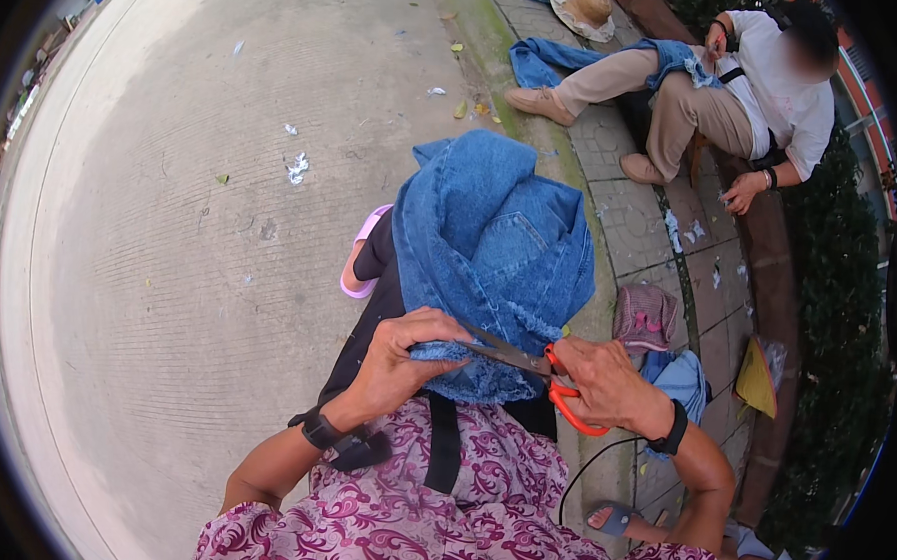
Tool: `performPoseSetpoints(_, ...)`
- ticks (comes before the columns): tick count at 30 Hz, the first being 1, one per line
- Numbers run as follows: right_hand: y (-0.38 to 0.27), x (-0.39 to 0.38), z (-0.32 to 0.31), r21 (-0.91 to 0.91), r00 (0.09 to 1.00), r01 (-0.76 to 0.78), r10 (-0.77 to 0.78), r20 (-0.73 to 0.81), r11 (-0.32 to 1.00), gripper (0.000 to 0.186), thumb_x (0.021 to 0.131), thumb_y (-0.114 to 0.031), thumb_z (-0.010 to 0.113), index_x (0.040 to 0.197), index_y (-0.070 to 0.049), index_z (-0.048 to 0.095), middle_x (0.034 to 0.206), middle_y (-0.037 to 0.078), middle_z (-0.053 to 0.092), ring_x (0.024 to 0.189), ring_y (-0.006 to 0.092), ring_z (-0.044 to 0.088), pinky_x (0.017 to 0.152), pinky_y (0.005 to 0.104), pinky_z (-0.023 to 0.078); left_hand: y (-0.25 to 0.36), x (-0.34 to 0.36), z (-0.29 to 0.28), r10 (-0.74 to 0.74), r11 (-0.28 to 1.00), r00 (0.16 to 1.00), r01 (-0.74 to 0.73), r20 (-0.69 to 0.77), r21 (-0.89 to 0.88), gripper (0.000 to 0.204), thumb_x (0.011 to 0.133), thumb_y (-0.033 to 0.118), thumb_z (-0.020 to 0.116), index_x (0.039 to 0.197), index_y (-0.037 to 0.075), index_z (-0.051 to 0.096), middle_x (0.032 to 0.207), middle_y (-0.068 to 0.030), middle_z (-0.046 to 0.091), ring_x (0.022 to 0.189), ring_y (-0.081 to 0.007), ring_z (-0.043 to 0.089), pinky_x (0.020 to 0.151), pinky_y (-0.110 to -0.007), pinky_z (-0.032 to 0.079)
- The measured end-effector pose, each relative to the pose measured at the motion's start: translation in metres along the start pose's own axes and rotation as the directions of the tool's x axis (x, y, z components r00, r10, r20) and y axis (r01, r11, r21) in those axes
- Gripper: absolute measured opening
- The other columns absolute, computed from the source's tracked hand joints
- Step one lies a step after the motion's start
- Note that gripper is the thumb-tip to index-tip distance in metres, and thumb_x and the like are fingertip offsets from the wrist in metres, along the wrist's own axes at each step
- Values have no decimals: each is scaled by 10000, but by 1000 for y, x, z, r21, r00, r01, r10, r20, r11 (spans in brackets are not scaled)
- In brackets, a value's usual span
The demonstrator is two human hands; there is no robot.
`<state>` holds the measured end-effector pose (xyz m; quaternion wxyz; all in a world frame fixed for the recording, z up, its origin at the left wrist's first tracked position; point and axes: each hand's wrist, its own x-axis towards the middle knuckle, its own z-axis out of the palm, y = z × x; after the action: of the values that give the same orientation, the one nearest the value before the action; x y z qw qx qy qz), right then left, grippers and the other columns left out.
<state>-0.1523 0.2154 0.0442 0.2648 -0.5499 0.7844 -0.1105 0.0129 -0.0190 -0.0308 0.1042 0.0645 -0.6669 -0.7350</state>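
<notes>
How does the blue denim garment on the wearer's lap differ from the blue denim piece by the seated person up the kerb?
The blue denim garment on the lap is heaped up, held by the left hand and cut with orange-handled scissors in the right hand. The blue denim piece by the seated person lies flatter, partly on the pavement. Both are blue denim.

- Blouse (458, 521), seen on my feed: maroon-purple, white paisley scrollwork, short sleeves.
- Black strap (443, 445) down its front.
- Black bands on left wrist (320, 430) and right wrist (674, 428).
- Pink slipper (358, 251).
</notes>
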Motion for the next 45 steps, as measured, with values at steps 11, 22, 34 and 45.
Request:
performPoseSetpoints(11, 5, -1, 9, 7, 998, 28, -28, -63, 1000, 180, 800, -124, 668, 880, -37, 533, 767, 153, 602, 668, 370, 615, 568, 450, 454, -2, 1, 1, 16, 1000, 1000, -17, 12, 11, 320, 749, -115, 764, 1042, 9, 737, 1034, -94, 715, 982, -202, 641, 881, -316, 502)
performPoseSetpoints(22, 17, -3, 25, 165, 973, 86, -47, -227, 983, 207, 760, -48, 711, 883, -35, 545, 712, 133, 587, 610, 353, 601, 553, 429, 446, 1, 0, 2, -41, 999, 999, 41, -2, -19, 238, 782, -95, 767, 1002, -12, 730, 1011, -81, 701, 938, -160, 633, 827, -289, 503)
performPoseSetpoints(34, 3, -13, 11, -163, 980, 86, -113, -165, 983, 373, 751, -113, 702, 1017, 6, 471, 937, 185, 500, 852, 377, 569, 722, 452, 482, 6, 1, 0, -149, 986, 989, 150, 13, -67, 165, 826, -34, 754, 988, -10, 731, 1033, -74, 699, 990, -151, 632, 878, -288, 485)
performPoseSetpoints(45, -5, -3, 7, -164, 988, 23, -47, -148, 986, 225, 810, -112, 629, 904, -12, 451, 843, 177, 512, 772, 355, 585, 622, 448, 477, 1, 1, 4, -92, 994, 995, 89, -35, -67, 177, 800, -50, 737, 975, -39, 708, 927, -73, 672, 833, -140, 616, 746, -277, 469)
